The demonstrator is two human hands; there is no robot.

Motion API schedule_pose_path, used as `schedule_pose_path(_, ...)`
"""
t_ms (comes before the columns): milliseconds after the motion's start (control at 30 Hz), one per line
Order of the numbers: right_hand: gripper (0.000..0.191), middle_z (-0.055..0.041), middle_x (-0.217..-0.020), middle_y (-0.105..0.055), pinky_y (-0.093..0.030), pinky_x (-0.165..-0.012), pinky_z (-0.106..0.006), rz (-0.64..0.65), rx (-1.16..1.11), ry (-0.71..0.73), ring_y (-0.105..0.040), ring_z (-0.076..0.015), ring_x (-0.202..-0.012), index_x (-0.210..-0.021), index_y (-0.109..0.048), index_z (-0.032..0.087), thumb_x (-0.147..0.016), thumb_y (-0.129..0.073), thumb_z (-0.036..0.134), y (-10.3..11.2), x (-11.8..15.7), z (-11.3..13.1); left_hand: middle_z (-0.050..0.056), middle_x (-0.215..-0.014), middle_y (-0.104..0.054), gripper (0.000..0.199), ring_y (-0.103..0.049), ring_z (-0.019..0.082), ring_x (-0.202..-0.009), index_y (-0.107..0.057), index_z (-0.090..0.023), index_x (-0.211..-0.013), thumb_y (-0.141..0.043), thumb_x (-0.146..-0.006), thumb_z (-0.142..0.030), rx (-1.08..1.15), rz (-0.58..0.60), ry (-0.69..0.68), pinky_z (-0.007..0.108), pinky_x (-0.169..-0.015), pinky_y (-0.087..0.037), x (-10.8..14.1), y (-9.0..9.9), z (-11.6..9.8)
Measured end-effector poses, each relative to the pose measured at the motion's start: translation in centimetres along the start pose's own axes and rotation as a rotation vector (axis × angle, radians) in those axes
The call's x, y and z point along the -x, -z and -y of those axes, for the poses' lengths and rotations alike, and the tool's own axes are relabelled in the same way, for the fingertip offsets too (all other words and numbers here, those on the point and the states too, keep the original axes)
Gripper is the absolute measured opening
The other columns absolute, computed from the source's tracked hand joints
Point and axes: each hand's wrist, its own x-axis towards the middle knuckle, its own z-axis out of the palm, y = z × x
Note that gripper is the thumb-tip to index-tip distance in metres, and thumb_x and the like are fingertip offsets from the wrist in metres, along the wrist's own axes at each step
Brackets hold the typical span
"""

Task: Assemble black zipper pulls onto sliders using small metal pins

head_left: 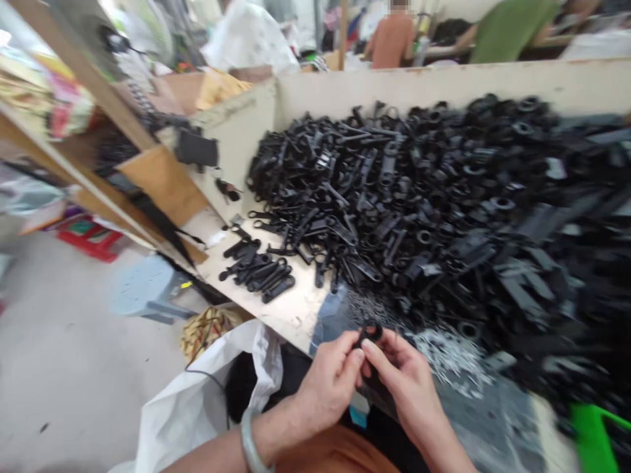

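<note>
Both hands meet near the table's front edge around a small black plastic part (371,334) with a rounded end. My left hand (331,376) pinches it from the left; a pale bangle (252,439) circles that wrist. From the right, my right hand (403,369) grips the same part, thumb on top. The fingers cover much of it. Just beyond lie a scatter of tiny dark pieces (367,307) and, to the right, a heap of small silvery pins (452,358). A large pile of black plastic parts (394,190) fills the table behind.
Several black handle-like pieces (261,269) lie grouped at the table's left. A raised board (419,82) borders the back. A white sack (182,414) hangs left of my lap, near a light-blue stool (142,282). A green container (596,437) stands at right. Other people are beyond the board.
</note>
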Motion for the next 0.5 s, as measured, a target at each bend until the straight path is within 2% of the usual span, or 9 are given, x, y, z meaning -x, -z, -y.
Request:
schedule_pose_path(67,0.035,0.0014,-0.064,-0.062,-0.052,-0.054,-0.026,0.023,0.081,0.049,-0.060,-0.0147,-0.055,-0.091,-0.070,0.017,-0.083,-0.077,0.051,-0.2,-0.9,-0.5,0.002,-0.075,-0.066,0.033,-0.055,0.013,-0.053,-0.069,-0.021,-0.117,-0.045,-0.103,-0.040,-0.059,0.024,-0.052,0.026,-0.057,-0.044,0.0,1.1,-0.1)
schedule_pose_path(133,0.037,-0.0018,-0.076,-0.069,-0.054,-0.056,-0.026,0.063,0.243,0.173,-0.060,-0.0146,-0.058,-0.100,-0.073,0.017,-0.083,-0.075,0.050,-0.6,-2.0,-0.3,0.007,-0.090,-0.073,0.032,-0.067,0.021,-0.074,-0.071,-0.023,-0.121,-0.049,-0.101,-0.036,-0.229,-0.066,-0.157,0.032,-0.072,-0.050,-0.2,3.5,-0.5)
schedule_pose_path(167,0.039,-0.0026,-0.081,-0.070,-0.054,-0.055,-0.026,0.077,0.334,0.245,-0.058,-0.0136,-0.057,-0.106,-0.074,0.018,-0.084,-0.074,0.049,-0.7,-2.7,0.0,0.009,-0.099,-0.075,0.031,-0.068,0.025,-0.088,-0.072,-0.025,-0.122,-0.053,-0.099,-0.034,-0.349,-0.177,-0.216,0.036,-0.083,-0.050,-0.2,5.0,-0.9)
schedule_pose_path(233,0.040,-0.0017,-0.083,-0.070,-0.051,-0.053,-0.025,0.091,0.509,0.362,-0.054,-0.0116,-0.053,-0.115,-0.074,0.019,-0.088,-0.069,0.048,-1.1,-3.9,1.1,0.011,-0.111,-0.075,0.034,-0.066,0.029,-0.103,-0.070,-0.028,-0.127,-0.053,-0.098,-0.031,-0.586,-0.516,-0.291,0.041,-0.095,-0.046,-0.7,8.8,-1.5)
schedule_pose_path(300,0.036,-0.0001,-0.076,-0.068,-0.049,-0.052,-0.025,0.102,0.670,0.445,-0.053,-0.0121,-0.052,-0.114,-0.074,0.020,-0.093,-0.062,0.047,-1.3,-5.2,2.3,0.012,-0.113,-0.074,0.036,-0.065,0.030,-0.105,-0.070,-0.025,-0.127,-0.050,-0.099,-0.031,-0.828,-0.729,-0.314,0.044,-0.099,-0.043,-1.6,12.6,-1.8)
schedule_pose_path(333,0.033,-0.0001,-0.075,-0.068,-0.049,-0.054,-0.025,0.104,0.757,0.486,-0.056,-0.0133,-0.054,-0.111,-0.075,0.021,-0.094,-0.060,0.045,-1.5,-5.9,2.8,0.013,-0.113,-0.074,0.037,-0.065,0.031,-0.105,-0.070,-0.023,-0.127,-0.048,-0.099,-0.031,-0.925,-0.794,-0.314,0.044,-0.099,-0.043,-2.2,14.3,-1.8)
schedule_pose_path(400,0.027,-0.0011,-0.079,-0.070,-0.050,-0.059,-0.028,0.069,0.953,0.557,-0.064,-0.0167,-0.063,-0.108,-0.074,0.022,-0.096,-0.058,0.040,-2.1,-7.3,3.5,0.016,-0.122,-0.071,0.038,-0.063,0.031,-0.110,-0.072,-0.019,-0.123,-0.044,-0.100,-0.030,-1.088,-0.870,-0.312,0.044,-0.098,-0.043,-3.5,16.8,-1.5)
schedule_pose_path(500,0.020,-0.0020,-0.088,-0.075,-0.048,-0.061,-0.029,-0.017,1.261,0.558,-0.072,-0.0205,-0.071,-0.107,-0.072,0.024,-0.095,-0.062,0.037,-3.6,-9.0,3.7,0.016,-0.137,-0.065,0.038,-0.058,0.034,-0.119,-0.072,-0.018,-0.123,-0.042,-0.101,-0.029,-1.270,-0.902,-0.283,0.048,-0.098,-0.040,-5.0,18.3,-0.5)
